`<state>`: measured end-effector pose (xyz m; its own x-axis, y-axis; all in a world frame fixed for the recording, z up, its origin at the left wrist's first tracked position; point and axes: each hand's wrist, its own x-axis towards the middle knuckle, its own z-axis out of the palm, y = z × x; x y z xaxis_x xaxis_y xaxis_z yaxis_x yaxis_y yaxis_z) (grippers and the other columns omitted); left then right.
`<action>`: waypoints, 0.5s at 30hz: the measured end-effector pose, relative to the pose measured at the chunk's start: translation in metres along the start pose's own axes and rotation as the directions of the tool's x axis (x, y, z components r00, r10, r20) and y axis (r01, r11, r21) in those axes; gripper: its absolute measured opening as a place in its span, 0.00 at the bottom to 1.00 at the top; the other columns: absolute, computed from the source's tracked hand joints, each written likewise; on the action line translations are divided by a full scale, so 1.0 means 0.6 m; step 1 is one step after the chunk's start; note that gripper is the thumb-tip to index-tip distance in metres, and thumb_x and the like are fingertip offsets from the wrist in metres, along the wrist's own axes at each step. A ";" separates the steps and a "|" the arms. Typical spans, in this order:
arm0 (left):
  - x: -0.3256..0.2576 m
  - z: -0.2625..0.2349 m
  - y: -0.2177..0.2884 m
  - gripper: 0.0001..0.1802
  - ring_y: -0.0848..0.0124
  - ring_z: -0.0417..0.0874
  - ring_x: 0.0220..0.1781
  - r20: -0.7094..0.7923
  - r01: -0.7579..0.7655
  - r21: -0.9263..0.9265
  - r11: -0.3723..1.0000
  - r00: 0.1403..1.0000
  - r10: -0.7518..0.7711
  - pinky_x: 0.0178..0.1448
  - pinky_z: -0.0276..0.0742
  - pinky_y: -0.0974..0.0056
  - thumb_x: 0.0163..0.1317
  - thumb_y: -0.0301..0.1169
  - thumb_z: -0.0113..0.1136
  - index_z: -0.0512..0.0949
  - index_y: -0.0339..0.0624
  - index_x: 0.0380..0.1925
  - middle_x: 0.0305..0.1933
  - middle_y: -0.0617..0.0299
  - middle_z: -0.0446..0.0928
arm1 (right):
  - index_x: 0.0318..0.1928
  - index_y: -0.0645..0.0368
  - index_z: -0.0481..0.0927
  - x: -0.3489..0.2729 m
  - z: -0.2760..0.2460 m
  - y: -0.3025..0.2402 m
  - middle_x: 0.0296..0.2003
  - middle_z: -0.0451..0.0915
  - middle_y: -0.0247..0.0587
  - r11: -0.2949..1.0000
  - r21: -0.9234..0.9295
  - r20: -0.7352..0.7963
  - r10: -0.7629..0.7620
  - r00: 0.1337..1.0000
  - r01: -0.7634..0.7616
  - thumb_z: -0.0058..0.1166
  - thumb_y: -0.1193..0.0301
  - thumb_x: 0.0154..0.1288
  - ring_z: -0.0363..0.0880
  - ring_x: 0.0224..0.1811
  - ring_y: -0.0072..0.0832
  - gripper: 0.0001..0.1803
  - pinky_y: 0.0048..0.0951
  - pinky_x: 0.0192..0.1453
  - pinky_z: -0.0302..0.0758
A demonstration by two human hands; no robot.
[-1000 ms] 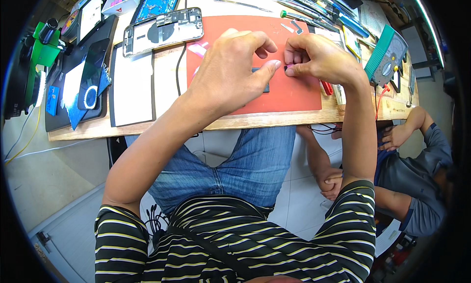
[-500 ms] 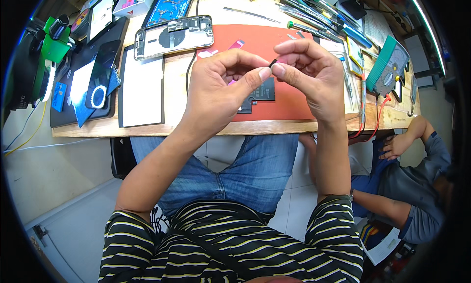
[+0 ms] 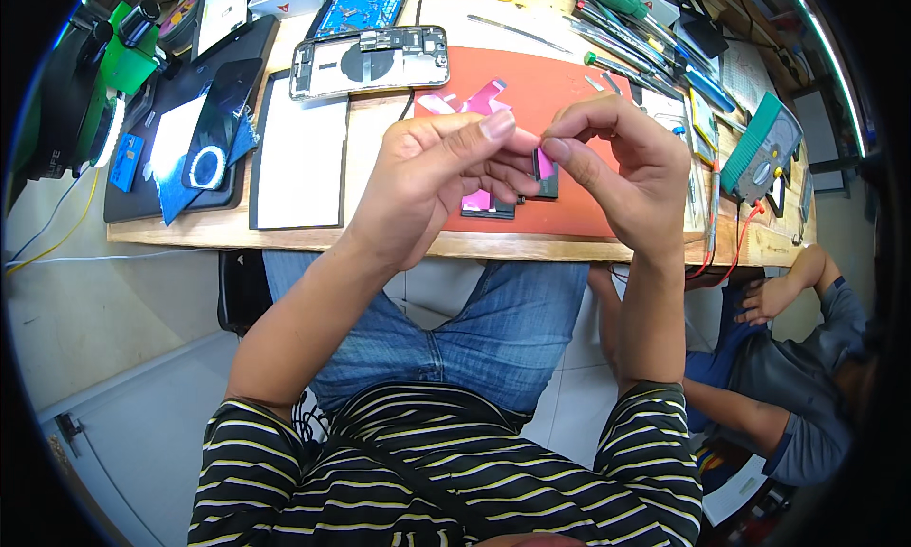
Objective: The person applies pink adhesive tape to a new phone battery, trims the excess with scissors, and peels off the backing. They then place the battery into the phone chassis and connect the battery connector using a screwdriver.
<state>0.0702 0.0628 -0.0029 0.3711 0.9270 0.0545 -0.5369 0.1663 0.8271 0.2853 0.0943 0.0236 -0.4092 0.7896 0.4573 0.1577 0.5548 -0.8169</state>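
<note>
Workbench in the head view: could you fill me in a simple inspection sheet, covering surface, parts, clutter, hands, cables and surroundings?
Surface: wooden table with an orange-red mat on it.
Job's things: flat black part on the mat, pink showing on it, partly hidden by the hands; pink strips beyond; opened phone lying by the mat's far left corner.
Clutter: slim tools bunched at far right; green-edged meter at right; white panel at left.
Hands: left hand and right hand above the mat, fingertips close together; anything pinched is too small to tell.
Cables: red lead near the meter; white cable at left.
Surroundings: another person at right; tiled floor.
</note>
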 end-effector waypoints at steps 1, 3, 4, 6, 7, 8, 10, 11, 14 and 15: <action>0.001 -0.003 0.002 0.15 0.66 0.87 0.45 0.029 0.044 -0.084 0.996 0.999 -0.041 0.52 0.84 0.63 0.76 0.31 0.56 0.81 0.27 0.49 0.44 0.50 0.85 | 0.41 0.65 0.86 0.001 -0.001 0.001 0.35 0.87 0.37 0.999 -0.002 0.010 -0.035 0.999 0.035 0.67 0.79 0.62 0.84 0.36 0.22 0.07 0.24 0.45 0.79; 0.003 -0.003 0.000 0.15 0.70 0.89 0.43 0.014 0.022 -0.060 0.998 1.000 -0.022 0.49 0.84 0.67 0.68 0.30 0.69 0.84 0.31 0.49 0.43 0.53 0.87 | 0.41 0.65 0.86 0.002 0.000 0.003 0.36 0.87 0.37 0.996 0.011 0.028 -0.090 0.996 0.090 0.67 0.79 0.62 0.83 0.36 0.22 0.07 0.24 0.44 0.78; 0.004 -0.002 -0.001 0.15 0.70 0.89 0.44 0.010 -0.007 -0.025 1.000 1.000 0.007 0.49 0.84 0.68 0.67 0.29 0.70 0.83 0.31 0.50 0.44 0.53 0.87 | 0.41 0.65 0.86 0.002 0.001 0.004 0.36 0.87 0.37 0.996 0.023 0.015 -0.083 0.996 0.083 0.68 0.79 0.62 0.84 0.36 0.22 0.07 0.24 0.44 0.79; 0.002 0.001 -0.005 0.18 0.70 0.89 0.46 -0.020 -0.030 -0.013 0.999 0.999 0.030 0.50 0.85 0.68 0.64 0.27 0.72 0.82 0.30 0.52 0.45 0.52 0.87 | 0.41 0.66 0.86 -0.001 0.007 0.006 0.36 0.87 0.38 0.996 0.063 -0.017 -0.067 0.998 0.068 0.68 0.80 0.62 0.84 0.37 0.23 0.08 0.24 0.45 0.79; 0.001 0.001 -0.007 0.18 0.70 0.89 0.46 -0.032 -0.052 -0.009 0.999 0.998 0.052 0.50 0.85 0.68 0.64 0.27 0.72 0.82 0.30 0.51 0.44 0.52 0.87 | 0.41 0.66 0.85 -0.002 0.011 0.008 0.37 0.87 0.39 0.993 0.106 -0.046 -0.044 0.998 0.048 0.68 0.80 0.62 0.84 0.37 0.23 0.08 0.24 0.45 0.79; 0.000 0.002 -0.009 0.17 0.70 0.89 0.46 -0.044 -0.073 -0.004 0.997 0.996 0.073 0.51 0.86 0.67 0.64 0.26 0.72 0.82 0.30 0.50 0.44 0.52 0.87 | 0.42 0.67 0.85 -0.003 0.014 0.009 0.37 0.87 0.39 0.988 0.151 -0.074 -0.020 0.997 0.031 0.68 0.80 0.63 0.84 0.38 0.23 0.08 0.24 0.45 0.80; -0.003 0.004 -0.012 0.16 0.70 0.89 0.46 -0.072 -0.137 0.058 0.989 0.987 0.141 0.52 0.86 0.67 0.64 0.26 0.72 0.83 0.30 0.49 0.44 0.52 0.87 | 0.42 0.68 0.85 -0.003 0.018 0.010 0.37 0.87 0.40 0.979 0.205 -0.117 0.018 0.993 0.006 0.67 0.80 0.64 0.84 0.38 0.22 0.07 0.23 0.44 0.81; -0.005 0.005 -0.013 0.16 0.70 0.89 0.46 -0.084 -0.177 0.115 0.977 0.979 0.187 0.53 0.86 0.67 0.63 0.25 0.72 0.83 0.30 0.49 0.43 0.52 0.87 | 0.42 0.68 0.85 -0.003 0.019 0.009 0.37 0.87 0.40 0.977 0.215 -0.134 0.031 0.990 -0.002 0.67 0.81 0.64 0.84 0.38 0.22 0.07 0.23 0.44 0.81; -0.008 0.003 -0.013 0.14 0.70 0.89 0.46 -0.123 -0.197 0.170 0.966 0.968 0.220 0.52 0.86 0.67 0.64 0.25 0.72 0.83 0.29 0.47 0.42 0.52 0.87 | 0.42 0.69 0.84 -0.005 0.021 0.003 0.36 0.86 0.40 0.961 0.269 -0.138 0.101 0.985 -0.061 0.66 0.80 0.66 0.84 0.36 0.21 0.07 0.22 0.42 0.82; -0.008 0.002 -0.012 0.13 0.70 0.89 0.45 -0.139 -0.188 0.169 0.968 0.967 0.212 0.52 0.86 0.67 0.65 0.25 0.71 0.83 0.29 0.47 0.42 0.53 0.87 | 0.42 0.70 0.84 -0.005 0.022 0.000 0.35 0.86 0.40 0.953 0.291 -0.131 0.129 0.983 -0.086 0.66 0.79 0.66 0.84 0.35 0.20 0.07 0.21 0.41 0.82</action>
<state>0.0728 0.0567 -0.0084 0.1397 0.9786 0.1508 -0.4615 -0.0704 0.8843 0.2750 0.0884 0.0177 -0.2644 0.8819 0.3902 -0.0761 0.3842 -0.9201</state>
